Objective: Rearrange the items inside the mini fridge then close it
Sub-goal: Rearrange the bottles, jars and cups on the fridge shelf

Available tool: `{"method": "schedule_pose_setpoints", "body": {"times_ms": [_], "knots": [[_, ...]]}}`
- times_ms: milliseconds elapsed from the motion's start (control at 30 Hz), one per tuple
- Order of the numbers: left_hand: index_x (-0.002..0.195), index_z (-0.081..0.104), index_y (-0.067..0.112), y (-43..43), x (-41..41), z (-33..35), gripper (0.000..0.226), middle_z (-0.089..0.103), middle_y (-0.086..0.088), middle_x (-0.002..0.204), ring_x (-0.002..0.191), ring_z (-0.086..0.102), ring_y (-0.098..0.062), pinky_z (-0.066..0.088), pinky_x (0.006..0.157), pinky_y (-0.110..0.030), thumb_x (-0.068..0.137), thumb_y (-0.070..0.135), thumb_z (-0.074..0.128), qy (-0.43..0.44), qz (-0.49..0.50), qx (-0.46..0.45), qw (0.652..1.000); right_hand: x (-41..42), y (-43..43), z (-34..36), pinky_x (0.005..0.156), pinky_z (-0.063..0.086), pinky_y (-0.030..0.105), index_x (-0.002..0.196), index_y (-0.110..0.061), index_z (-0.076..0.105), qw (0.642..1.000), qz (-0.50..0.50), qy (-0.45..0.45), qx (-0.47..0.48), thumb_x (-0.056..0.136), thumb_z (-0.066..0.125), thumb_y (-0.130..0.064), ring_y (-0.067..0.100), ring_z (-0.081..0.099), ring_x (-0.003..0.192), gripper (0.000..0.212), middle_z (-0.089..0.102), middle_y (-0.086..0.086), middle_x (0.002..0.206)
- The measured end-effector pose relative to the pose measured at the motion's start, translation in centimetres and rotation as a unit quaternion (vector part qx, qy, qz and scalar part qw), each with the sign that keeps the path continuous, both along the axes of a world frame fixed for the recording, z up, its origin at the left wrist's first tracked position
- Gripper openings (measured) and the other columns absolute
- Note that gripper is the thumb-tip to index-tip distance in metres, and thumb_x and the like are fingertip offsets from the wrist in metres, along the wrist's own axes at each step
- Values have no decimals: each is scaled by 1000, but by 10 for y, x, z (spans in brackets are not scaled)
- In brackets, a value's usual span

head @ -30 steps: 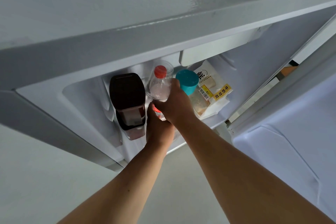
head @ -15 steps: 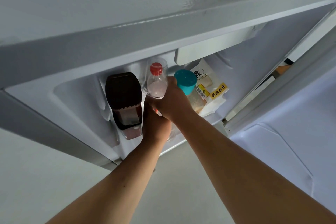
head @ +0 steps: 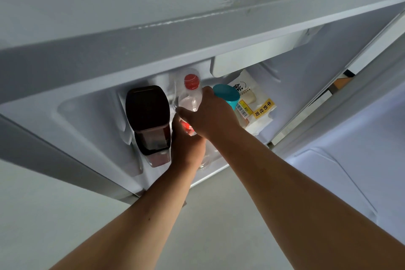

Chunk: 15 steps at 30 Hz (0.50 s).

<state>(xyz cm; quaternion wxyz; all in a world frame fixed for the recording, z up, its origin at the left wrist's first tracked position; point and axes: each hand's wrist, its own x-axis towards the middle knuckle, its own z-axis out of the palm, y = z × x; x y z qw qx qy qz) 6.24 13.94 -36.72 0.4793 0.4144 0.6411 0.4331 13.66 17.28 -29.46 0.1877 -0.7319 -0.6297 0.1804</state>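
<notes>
I look down into the open mini fridge (head: pixel 92 120). A clear plastic bottle (head: pixel 189 103) with a red cap and red label stands in the middle of the compartment. My right hand (head: pixel 213 116) grips it round the shoulder, thumb across the front. Lower down, my left hand (head: pixel 188 149) wraps round the bottle's labelled part; its fingers are hidden behind. A dark container with a brown lid (head: pixel 148 112) stands just left of the bottle. A teal-lidded jar (head: pixel 226 94) and a white bread packet (head: pixel 254 105) sit to the right.
The fridge's top panel (head: pixel 153 6) overhangs the opening. A white inner shelf piece (head: pixel 252 59) juts out above the packet. The open door (head: pixel 350 171) stands at the right. Something clear rings the bottle's top; what it is I cannot tell.
Both hands stay on the bottle. My right thumb has come further round its front, and the bottle has shifted slightly deeper into the fridge.
</notes>
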Motion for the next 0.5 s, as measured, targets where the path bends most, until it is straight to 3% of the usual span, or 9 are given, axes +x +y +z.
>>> {"method": "schedule_pose_setpoints", "body": {"times_ms": [100, 233, 267, 367, 433, 500], "knots": [[145, 49, 37, 3, -2, -4, 78, 69, 16, 127, 113, 68, -5, 55, 95, -29, 73, 55, 73, -13, -3, 21, 1000, 5, 4, 8, 78, 47, 36, 129, -15, 48, 997, 7, -80, 0, 83, 58, -78, 31, 66, 106, 79, 65, 8, 105], [128, 49, 51, 5, -1, -8, 56, 65, 47, 100, 90, 62, 23, 44, 72, -5, 85, 27, 76, -6, -8, 21, 1000, 18, 13, 17, 72, 43, 36, 116, -21, 55, 998, 6, -55, 3, 72, 62, -83, 26, 65, 100, 76, 57, -4, 92], [131, 48, 51, 5, 0, -9, 60, 66, 43, 99, 89, 62, 21, 44, 68, -1, 85, 25, 78, -7, -12, 23, 1000, 21, 15, 18, 74, 45, 35, 115, -22, 56, 999, 5, -47, 7, 71, 62, -83, 25, 65, 101, 76, 60, -4, 94], [145, 49, 40, 7, 4, -11, 71, 65, 24, 121, 103, 63, 4, 43, 74, 3, 84, 28, 83, -13, -25, 30, 999, 30, 21, 18, 76, 42, 31, 111, -23, 60, 999, -6, -39, 27, 71, 63, -82, 23, 67, 104, 71, 65, -6, 94], [148, 48, 39, 9, 6, -14, 73, 64, 15, 131, 113, 63, -5, 49, 86, -8, 84, 26, 82, -15, -27, 41, 999, 36, 22, 18, 74, 37, 30, 103, -23, 55, 998, -19, -40, 36, 70, 65, -80, 23, 67, 104, 66, 56, -9, 87], [147, 49, 35, 11, 7, -15, 72, 64, 8, 138, 122, 63, -12, 51, 96, -25, 84, 31, 84, -20, -31, 49, 998, 44, 23, 17, 76, 37, 30, 112, -25, 58, 998, -23, -33, 40, 70, 66, -79, 24, 66, 109, 69, 61, -8, 95]]}}
